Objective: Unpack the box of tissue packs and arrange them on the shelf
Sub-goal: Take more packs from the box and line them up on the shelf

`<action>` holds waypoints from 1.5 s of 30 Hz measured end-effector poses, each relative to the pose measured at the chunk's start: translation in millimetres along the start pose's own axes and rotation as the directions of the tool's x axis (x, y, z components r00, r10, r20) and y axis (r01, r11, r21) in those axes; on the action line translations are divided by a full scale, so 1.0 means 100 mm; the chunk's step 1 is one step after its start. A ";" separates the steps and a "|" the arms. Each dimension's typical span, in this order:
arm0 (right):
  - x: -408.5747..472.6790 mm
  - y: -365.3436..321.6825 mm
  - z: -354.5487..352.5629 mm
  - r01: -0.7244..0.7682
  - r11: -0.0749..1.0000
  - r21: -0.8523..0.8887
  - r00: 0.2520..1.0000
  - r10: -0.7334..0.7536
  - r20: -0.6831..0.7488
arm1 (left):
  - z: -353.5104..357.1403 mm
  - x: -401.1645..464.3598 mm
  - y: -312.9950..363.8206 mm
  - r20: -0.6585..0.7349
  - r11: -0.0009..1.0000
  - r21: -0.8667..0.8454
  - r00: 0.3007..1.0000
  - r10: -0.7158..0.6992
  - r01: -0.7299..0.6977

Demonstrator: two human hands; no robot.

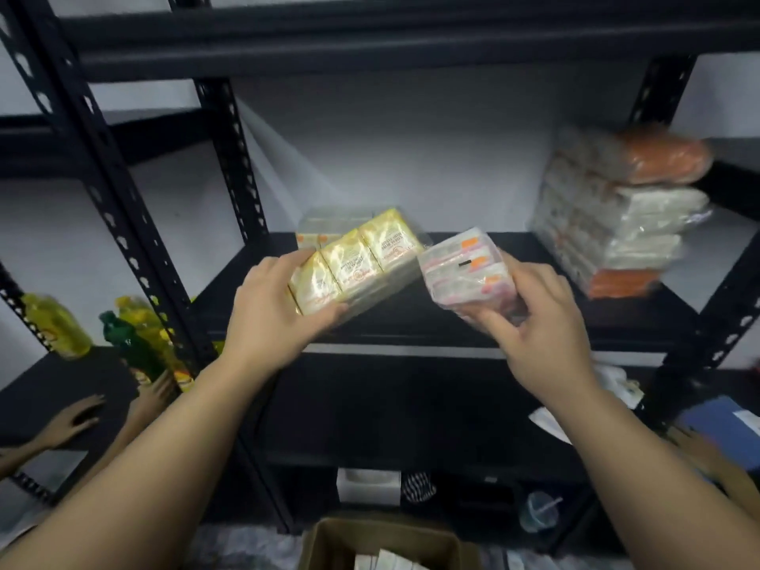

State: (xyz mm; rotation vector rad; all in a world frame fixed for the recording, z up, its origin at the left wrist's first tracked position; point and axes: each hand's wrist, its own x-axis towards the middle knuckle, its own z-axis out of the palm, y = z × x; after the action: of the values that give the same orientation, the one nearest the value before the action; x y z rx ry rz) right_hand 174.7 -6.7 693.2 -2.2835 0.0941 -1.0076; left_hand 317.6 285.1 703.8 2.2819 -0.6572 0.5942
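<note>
head view: the left hand (274,310) is gripping a gold tissue pack (357,263), tilted above the black shelf (452,322). the right hand (534,318) is clutching a pink-and-white tissue pack (466,273) just beside it. a stack of packs (617,224) is sitting at the shelf's right; the open cardboard box (382,545) is lying below.

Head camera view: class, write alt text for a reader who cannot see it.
Two hands hold tissue packs over a black shelf: the left hand grips a gold pack, the right hand a pink-and-white pack. More packs are stacked at right.
</note>
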 end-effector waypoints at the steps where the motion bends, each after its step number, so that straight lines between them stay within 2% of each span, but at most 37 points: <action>1: 0.10 -0.02 0.01 0.015 1.000 -0.013 1.000 -0.015 -0.001 | -0.04 0.10 -0.03 0.002 1.000 -0.003 1.000 0.009 -0.009; 6: 0.52 -0.01 0.21 0.032 0.988 -0.153 0.999 -0.031 0.008 | -0.07 0.57 -0.27 0.024 0.998 0.044 0.999 0.039 -0.040; 9: 0.67 0.11 0.41 0.037 0.967 -0.254 0.997 -0.020 0.070 | 0.01 0.78 -0.51 0.080 0.992 0.114 0.995 0.054 -0.063; 15: 0.69 0.49 0.95 0.047 0.923 -0.382 0.975 0.041 0.220 | 0.37 1.00 -1.08 0.352 0.960 0.246 0.935 0.042 -0.136; 17: 0.67 0.56 1.12 0.033 0.916 -0.400 0.968 0.070 0.240 | 0.43 1.08 -1.20 0.378 0.969 0.227 0.926 0.009 -0.102; 23: 0.76 0.57 1.34 -0.056 0.883 -0.466 0.971 0.156 0.180 | 0.52 1.25 -1.31 0.434 0.981 0.182 0.901 -0.014 -0.072; 27: 0.85 0.52 1.40 -0.063 0.849 -0.524 0.958 0.199 0.207 | 0.53 1.25 -1.32 0.432 0.984 0.152 0.902 0.020 -0.094; 30: 0.98 0.45 1.42 -0.082 0.832 -0.549 0.933 0.257 0.251 | 0.50 1.26 -1.35 0.436 0.995 0.058 0.898 0.050 -0.084; 32: 1.06 0.37 1.43 -0.082 0.853 -0.516 0.932 0.248 0.263 | 0.47 1.28 -1.36 0.444 0.995 0.012 0.892 0.086 -0.102; 35: 1.19 0.23 1.48 0.041 0.934 -0.354 0.941 0.082 0.327 | 0.42 1.31 -1.36 0.441 0.991 0.004 0.890 0.116 -0.131; 38: 1.33 0.13 1.57 0.170 0.961 -0.218 0.879 -0.048 0.474 | 0.37 1.28 -1.38 0.417 0.986 0.047 0.901 0.124 -0.157; 41: 1.42 0.14 1.67 0.188 0.960 -0.209 0.826 -0.039 0.563 | 0.32 1.23 -1.40 0.391 0.991 0.066 0.917 0.084 -0.118; 45: 1.46 0.19 1.71 0.157 0.972 -0.176 0.840 -0.038 0.541 | 0.28 1.14 -1.39 0.355 0.995 0.034 0.932 0.071 -0.089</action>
State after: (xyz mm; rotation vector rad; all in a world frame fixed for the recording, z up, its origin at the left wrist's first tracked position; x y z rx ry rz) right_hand 398.0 22.7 688.8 -2.7094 -0.1603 -0.3804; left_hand 494.9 321.8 684.1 2.4420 -0.9198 0.2353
